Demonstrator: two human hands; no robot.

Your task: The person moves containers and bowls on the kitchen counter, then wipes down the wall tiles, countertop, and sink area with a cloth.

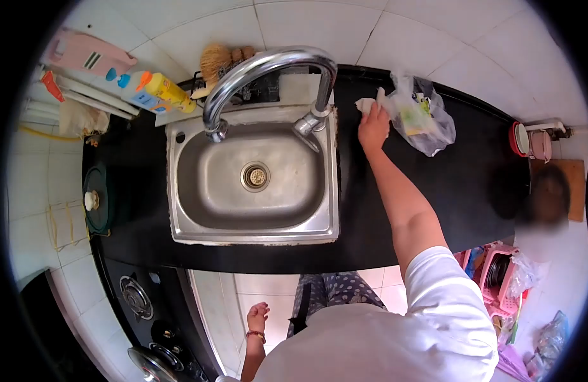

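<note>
Stretched forward over the black countertop, my right hand presses a crumpled white cloth to the surface near the back wall, right of the faucet. Its fingers are closed on the cloth, part of which is hidden beneath them. Just right of that hand lies a clear plastic bag with something green and yellow inside. My left hand hangs low in front of the counter, beside my body. Its fingers are loosely bent and slightly apart, with nothing visible in them.
A steel sink with a tall chrome faucet sits left of my right arm. Yellow and blue bottles and a brush stand behind it. A lidded pot and gas stove are left; pink baskets stand lower right.
</note>
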